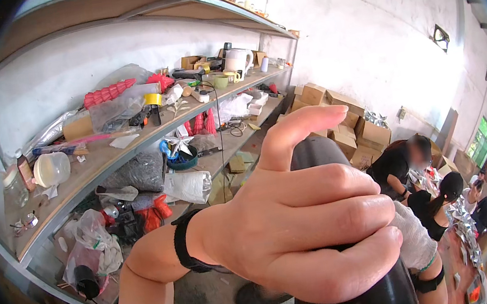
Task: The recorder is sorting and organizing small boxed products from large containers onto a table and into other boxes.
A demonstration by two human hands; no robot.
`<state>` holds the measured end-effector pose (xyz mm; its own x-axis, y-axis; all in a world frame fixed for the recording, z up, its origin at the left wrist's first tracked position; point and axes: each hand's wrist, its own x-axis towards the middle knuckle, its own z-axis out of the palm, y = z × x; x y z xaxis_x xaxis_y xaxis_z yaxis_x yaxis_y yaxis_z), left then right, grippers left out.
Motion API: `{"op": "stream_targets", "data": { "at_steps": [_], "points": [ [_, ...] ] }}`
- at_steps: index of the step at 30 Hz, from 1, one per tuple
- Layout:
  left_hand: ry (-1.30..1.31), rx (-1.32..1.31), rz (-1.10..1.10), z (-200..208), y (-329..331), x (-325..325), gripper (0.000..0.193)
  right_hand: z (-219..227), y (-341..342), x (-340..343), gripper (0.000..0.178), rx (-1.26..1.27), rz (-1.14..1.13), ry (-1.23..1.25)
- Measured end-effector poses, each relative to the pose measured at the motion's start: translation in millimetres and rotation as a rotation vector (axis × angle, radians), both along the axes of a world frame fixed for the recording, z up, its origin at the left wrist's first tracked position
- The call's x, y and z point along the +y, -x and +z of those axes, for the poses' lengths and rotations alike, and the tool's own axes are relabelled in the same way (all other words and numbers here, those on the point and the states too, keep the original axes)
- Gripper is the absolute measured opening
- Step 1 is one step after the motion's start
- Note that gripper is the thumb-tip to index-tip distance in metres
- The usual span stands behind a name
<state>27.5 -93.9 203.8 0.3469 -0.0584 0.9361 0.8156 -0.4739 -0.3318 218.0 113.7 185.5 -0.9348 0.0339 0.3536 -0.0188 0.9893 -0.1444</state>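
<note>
My left hand (323, 221), bare and with a black strap round the wrist, fills the middle of the view. Three of its fingers are curled over a black, smooth, rounded object (316, 153), while one finger sticks out bent above it toward the right. Most of that object is covered by the hand, so its kind does not show; a dark glossy part appears again below the fingers. Just to the right, my right hand (415, 237) wears a whitish knitted glove and has a black band at its wrist. Its fingers are hidden behind my left hand and the object.
A metal-framed shelf (151, 132) crowded with jars, tape, plastic bags, red decorations and a white kettle (238, 61) runs along the left wall. Cardboard boxes (372, 135) are piled beyond my hands. At right, several people sit along a table strewn with silvery pieces (462, 229).
</note>
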Motion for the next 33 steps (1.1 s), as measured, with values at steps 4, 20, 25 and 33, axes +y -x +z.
{"op": "stream_targets", "data": {
  "at_steps": [4, 20, 25, 33],
  "points": [
    [-0.036, -0.01, 0.003, 2, 0, 1, 0.011, -5, 1, 0, 0.059, -0.027, 0.015, 0.023],
    [-0.046, 0.001, 0.03, 2, 9, -2, 0.012, -11, 7, 12, 0.061, 0.006, 0.022, 0.096],
    [0.113, -0.002, 0.095, -10, 23, -17, 0.007, 1, 14, 7, 0.062, 0.066, 0.152, 0.233],
    [0.719, -0.292, -0.001, -60, 64, -45, 0.043, 22, 72, -10, 0.071, 0.178, 0.378, 0.415]
  ]
}}
